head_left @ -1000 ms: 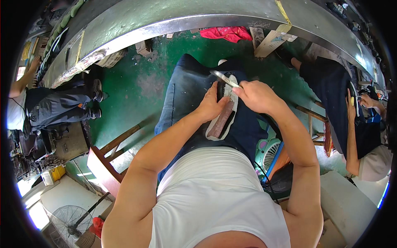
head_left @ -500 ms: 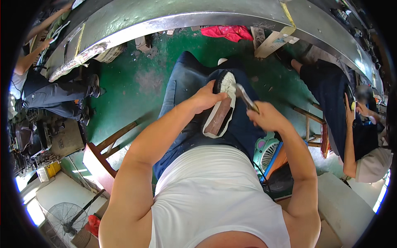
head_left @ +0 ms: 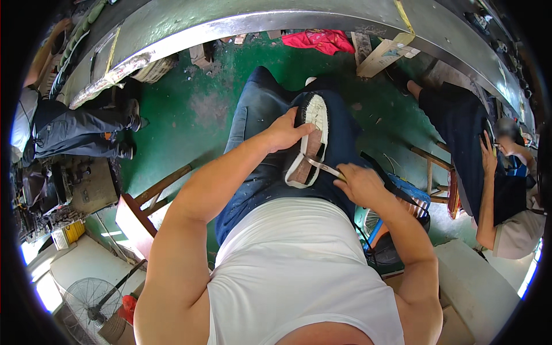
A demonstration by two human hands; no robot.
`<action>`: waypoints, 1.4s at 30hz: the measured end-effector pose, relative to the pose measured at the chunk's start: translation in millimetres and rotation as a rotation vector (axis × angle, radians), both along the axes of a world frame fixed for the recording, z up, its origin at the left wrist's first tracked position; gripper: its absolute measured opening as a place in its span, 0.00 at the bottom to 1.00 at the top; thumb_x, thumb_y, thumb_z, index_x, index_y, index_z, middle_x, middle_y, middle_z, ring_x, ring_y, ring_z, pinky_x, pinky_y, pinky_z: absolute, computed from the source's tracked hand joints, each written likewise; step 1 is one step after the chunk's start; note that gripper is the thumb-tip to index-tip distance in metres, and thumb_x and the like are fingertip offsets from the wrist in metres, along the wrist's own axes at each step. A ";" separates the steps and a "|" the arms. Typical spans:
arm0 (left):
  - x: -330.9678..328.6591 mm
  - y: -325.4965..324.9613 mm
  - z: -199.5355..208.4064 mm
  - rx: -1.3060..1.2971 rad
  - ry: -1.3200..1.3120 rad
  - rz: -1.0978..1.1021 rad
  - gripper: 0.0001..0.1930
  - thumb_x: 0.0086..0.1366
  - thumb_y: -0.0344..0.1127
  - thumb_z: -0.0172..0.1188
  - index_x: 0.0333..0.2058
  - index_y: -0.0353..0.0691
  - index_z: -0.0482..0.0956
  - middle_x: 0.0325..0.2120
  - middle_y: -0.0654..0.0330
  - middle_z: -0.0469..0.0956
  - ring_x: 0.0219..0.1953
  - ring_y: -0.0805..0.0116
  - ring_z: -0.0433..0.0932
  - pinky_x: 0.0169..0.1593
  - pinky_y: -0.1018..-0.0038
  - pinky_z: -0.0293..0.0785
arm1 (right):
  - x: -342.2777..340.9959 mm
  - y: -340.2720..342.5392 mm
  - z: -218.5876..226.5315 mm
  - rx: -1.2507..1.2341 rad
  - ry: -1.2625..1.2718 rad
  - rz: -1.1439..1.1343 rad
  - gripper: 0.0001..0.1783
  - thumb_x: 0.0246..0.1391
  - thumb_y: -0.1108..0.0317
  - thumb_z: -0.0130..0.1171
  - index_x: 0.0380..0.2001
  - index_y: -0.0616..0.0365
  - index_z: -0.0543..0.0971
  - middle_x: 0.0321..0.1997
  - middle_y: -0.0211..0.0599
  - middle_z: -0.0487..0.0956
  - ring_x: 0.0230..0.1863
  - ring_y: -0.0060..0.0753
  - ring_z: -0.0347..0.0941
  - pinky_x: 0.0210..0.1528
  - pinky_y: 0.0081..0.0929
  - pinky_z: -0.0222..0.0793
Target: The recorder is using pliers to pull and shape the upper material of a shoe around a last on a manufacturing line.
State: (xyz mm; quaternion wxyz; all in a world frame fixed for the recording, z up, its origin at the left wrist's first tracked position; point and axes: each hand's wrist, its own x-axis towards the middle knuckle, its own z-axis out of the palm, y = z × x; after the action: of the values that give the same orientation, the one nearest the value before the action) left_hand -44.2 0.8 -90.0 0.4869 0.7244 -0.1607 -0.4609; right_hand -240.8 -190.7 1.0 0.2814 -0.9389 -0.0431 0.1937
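A shoe upper (head_left: 316,111), sole side up, lies across my lap, its white toe end pointing away from me and a brown strip running along the middle toward the heel. My left hand (head_left: 286,133) grips its left side, with the thumb pressed on the bottom surface. In my right hand (head_left: 362,184) is a hammer (head_left: 325,168), held by its handle. The hammer's metal head lies over the brown strip near the heel end; whether it touches cannot be made out.
A metal-edged workbench (head_left: 241,26) curves across the far side. Red cloth (head_left: 319,40) lies beneath it on the green floor. A co-worker (head_left: 494,172) sits at right, another person (head_left: 75,129) at left. Wooden stools stand on both sides; a fan (head_left: 92,307) is at lower left.
My right hand and the hammer have moved nearer to me, the head going from the toe end to the heel end. My left hand keeps its grip on the shoe upper.
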 end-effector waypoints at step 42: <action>5.9 42.2 82.9 -1.043 0.908 0.413 0.51 0.60 0.79 0.42 0.67 0.40 0.61 0.69 0.49 0.58 0.71 0.45 0.55 0.71 0.46 0.50 | -25.5 -12.8 -58.3 1.029 0.431 -1.035 0.28 0.71 0.43 0.39 0.45 0.59 0.74 0.32 0.32 0.79 0.28 0.23 0.78 0.17 0.16 0.58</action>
State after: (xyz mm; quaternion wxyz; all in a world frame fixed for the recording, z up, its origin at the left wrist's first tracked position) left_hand -38.3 43.0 -7.1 0.8651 0.1503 -0.0014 -0.4785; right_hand -266.3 -203.5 -57.3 0.7409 -0.5311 0.3736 0.1715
